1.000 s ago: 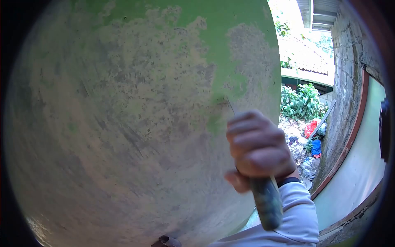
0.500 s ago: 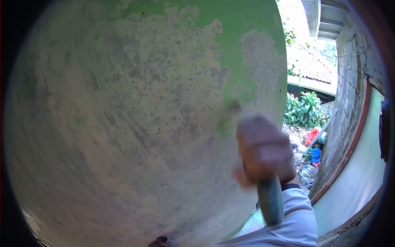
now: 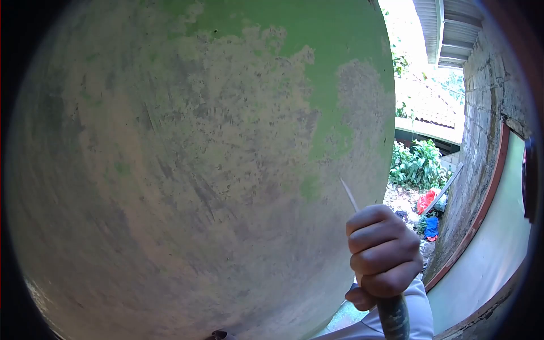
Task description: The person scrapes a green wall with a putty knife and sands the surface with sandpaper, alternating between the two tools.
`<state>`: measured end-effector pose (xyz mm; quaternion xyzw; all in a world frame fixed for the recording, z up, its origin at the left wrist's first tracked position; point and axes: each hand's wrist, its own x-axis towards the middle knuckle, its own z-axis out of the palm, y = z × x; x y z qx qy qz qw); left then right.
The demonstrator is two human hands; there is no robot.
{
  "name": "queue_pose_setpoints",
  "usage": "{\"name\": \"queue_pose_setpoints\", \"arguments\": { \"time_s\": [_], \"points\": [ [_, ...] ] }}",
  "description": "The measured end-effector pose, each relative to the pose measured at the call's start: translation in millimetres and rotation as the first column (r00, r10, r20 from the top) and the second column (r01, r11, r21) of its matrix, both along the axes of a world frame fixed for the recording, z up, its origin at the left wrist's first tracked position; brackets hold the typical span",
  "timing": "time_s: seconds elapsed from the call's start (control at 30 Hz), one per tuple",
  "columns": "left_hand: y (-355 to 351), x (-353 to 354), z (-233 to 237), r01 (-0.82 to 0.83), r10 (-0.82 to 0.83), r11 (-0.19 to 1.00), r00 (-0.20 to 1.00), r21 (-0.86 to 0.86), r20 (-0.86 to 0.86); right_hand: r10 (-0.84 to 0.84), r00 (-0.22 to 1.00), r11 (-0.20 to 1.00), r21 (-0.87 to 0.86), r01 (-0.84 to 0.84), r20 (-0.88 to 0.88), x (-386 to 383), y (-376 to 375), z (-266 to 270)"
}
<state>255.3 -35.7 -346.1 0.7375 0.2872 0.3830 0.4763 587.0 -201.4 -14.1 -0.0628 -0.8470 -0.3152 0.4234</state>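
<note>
The right hand (image 3: 384,252), in a white sleeve (image 3: 420,306), was closed in a tight fist around the dark green mottled handle (image 3: 395,318) of a thin pale metal blade (image 3: 349,195). The blade pointed up and left, close against the green-painted wall (image 3: 198,170), worn to grey plaster. Beyond lay leafy green plants (image 3: 416,164), red plastic litter (image 3: 426,200) and 1 grey block wall (image 3: 481,113).

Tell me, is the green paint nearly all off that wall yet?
Mostly, it seems. Much of the wall already shows bare, patchy grey-tan. The right hand grips a tool by its handle, with the thin blade pointing up in front of the wall. Left to go: the green paint across the top and the green strip running down toward the blade.
</note>
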Motion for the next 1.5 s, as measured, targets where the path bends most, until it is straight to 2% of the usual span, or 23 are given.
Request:
{"name": "queue_pose_setpoints", "arguments": {
  "time_s": [0.03,0.1,0.23,0.3,0.37,0.4,0.47,0.57,0.63,0.7,0.73,0.77,0.87,0.9,0.97,1.0,1.1,1.17,1.23,1.27,1.37,1.47,1.5],
  "points": [
    [-1,1,-1,0.003,-0.003,1.0,1.0,-0.003,0.005,-0.001,1.0,1.0,-0.003,0.001,0.003,5,7,3],
    [-3,-3,0,0.013,-0.013,1.0,1.0,-0.011,-0.001,-0.193,0.947,0.974,0.07,0.217,-0.255,19,26,11],
    [-2,1,1,0.015,-0.015,1.0,1.0,-0.009,0.023,-0.082,0.985,0.993,0.068,0.093,-0.153,4,2,0],
    [-5,2,3,0.019,-0.018,1.0,0.999,-0.011,0.032,-0.006,1.0,1.0,0.011,0.006,0.029,1,-2,1],
    [-9,-3,6,0.027,-0.026,0.999,0.999,-0.018,0.027,-0.124,0.975,0.955,0.245,0.167,-0.182,12,30,7],
    [-10,-4,8,0.03,-0.03,0.999,0.999,-0.018,0.026,-0.125,0.975,0.955,0.245,0.169,-0.185,14,31,7],
    [-10,-3,11,0.028,-0.027,1.0,0.999,-0.013,0.039,0.042,0.986,0.993,0.116,-0.023,-0.16,17,33,11],
    [-14,-1,13,0.02,-0.019,1.0,0.998,-0.013,0.061,0.014,1.0,1.0,0.013,-0.014,0.028,-4,5,0],
    [-19,-4,14,0.022,-0.02,0.999,0.998,-0.023,0.061,-0.034,0.999,0.999,-0.006,0.034,0.022,2,10,4],
    [-23,-10,17,0.027,-0.026,0.999,0.998,-0.032,0.054,-0.225,0.957,0.96,0.126,0.25,-0.185,23,29,17],
    [-25,-10,18,0.025,-0.023,0.999,0.998,-0.033,0.06,-0.118,0.952,0.968,0.18,0.173,-0.282,18,29,14],
    [-29,-10,21,0.016,-0.014,0.999,0.997,-0.031,0.07,-0.035,0.973,0.998,0.04,0.045,-0.228,15,18,9],
    [-35,-6,39,0.052,-0.031,0.979,0.993,-0.196,0.11,-0.023,0.999,1.0,-0.007,0.024,0.032,-6,-1,-4],
    [-32,-8,30,0.05,-0.028,0.979,0.994,-0.198,0.109,-0.021,0.999,1.0,-0.009,0.021,0.031,-3,7,0],
    [-22,-16,6,-0.026,0.025,0.999,0.999,-0.024,-0.034,-0.191,0.958,0.976,0.067,0.209,-0.215,9,27,10],
    [-24,-16,10,-0.025,0.024,0.999,0.999,-0.027,-0.035,-0.156,0.958,0.985,0.039,0.17,-0.242,12,24,9],
    [-34,-9,36,-0.031,0.03,0.999,0.999,-0.041,-0.017,-0.088,0.978,0.993,0.064,0.102,-0.191,0,6,-4],
    [-39,-5,48,0.042,-0.02,0.978,0.994,-0.205,0.108,-0.064,0.998,0.997,-0.041,0.064,0.0,-6,-7,-9],
    [-33,-7,37,0.016,-0.012,0.99,1.0,-0.141,0.028,-0.16,0.965,0.981,0.077,0.179,-0.208,-1,14,-7],
    [-30,-9,33,-0.007,0.003,0.997,0.999,-0.072,-0.049,-0.165,0.963,0.98,0.074,0.184,-0.214,4,18,-3],
    [-35,-7,43,-0.022,0.019,0.998,0.999,-0.059,-0.04,-0.034,0.976,0.996,0.075,0.051,-0.213,6,15,4],
    [-37,-6,45,0.0,0.004,0.989,1.0,-0.147,0.024,0.008,0.999,0.999,-0.032,-0.006,0.043,-10,-4,-6],
    [-36,-7,43,0.002,0.001,0.989,1.0,-0.149,0.019,0.005,0.999,0.999,-0.035,-0.004,0.038,-4,5,-2]
  ]
}}
